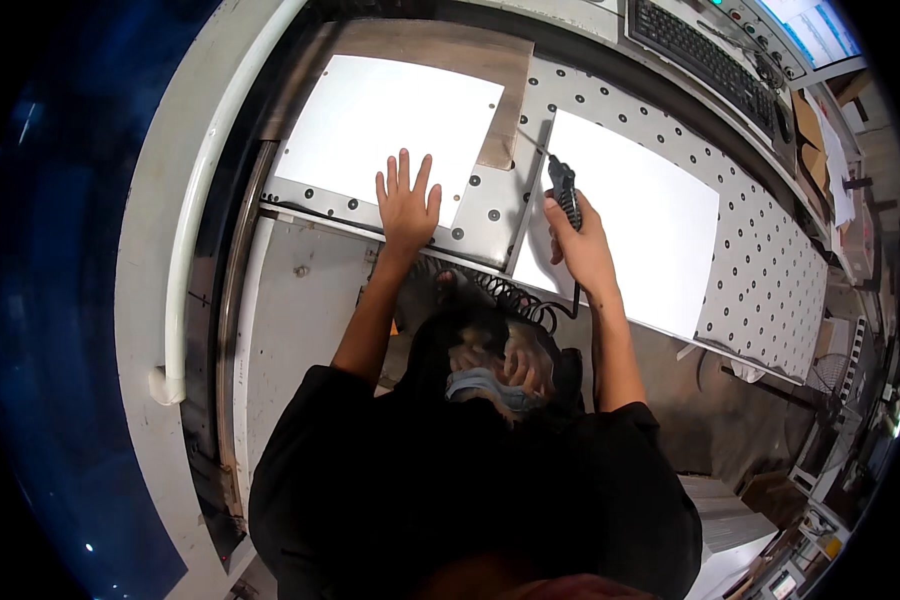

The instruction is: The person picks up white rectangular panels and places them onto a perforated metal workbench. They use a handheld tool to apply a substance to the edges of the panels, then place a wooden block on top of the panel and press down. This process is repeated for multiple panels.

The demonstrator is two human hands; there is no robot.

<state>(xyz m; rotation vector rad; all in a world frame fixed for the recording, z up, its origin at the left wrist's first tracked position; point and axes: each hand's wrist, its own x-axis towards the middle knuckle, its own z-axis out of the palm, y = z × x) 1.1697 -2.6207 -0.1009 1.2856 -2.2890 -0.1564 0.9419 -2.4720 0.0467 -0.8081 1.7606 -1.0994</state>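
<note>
My left hand (408,208) lies flat, fingers spread, on the near edge of a white sheet (390,115) with small round holes near its edges. Under the far part of that sheet shows a brown board (450,45). My right hand (578,240) is wrapped round a black air blow gun (563,188), whose thin nozzle points away and to the left, over the strip between the two sheets. A black coiled hose (520,297) hangs below the table edge near the gun. Beneath my right hand and to its right lies a second white sheet (650,215).
The dotted worktable (760,270) stretches to the right. Beyond it stand a black keyboard (705,55), a lit monitor (815,30) and a control panel with knobs. A white rail (182,230) curves along the left. Papers and cardboard (820,150) sit at the far right.
</note>
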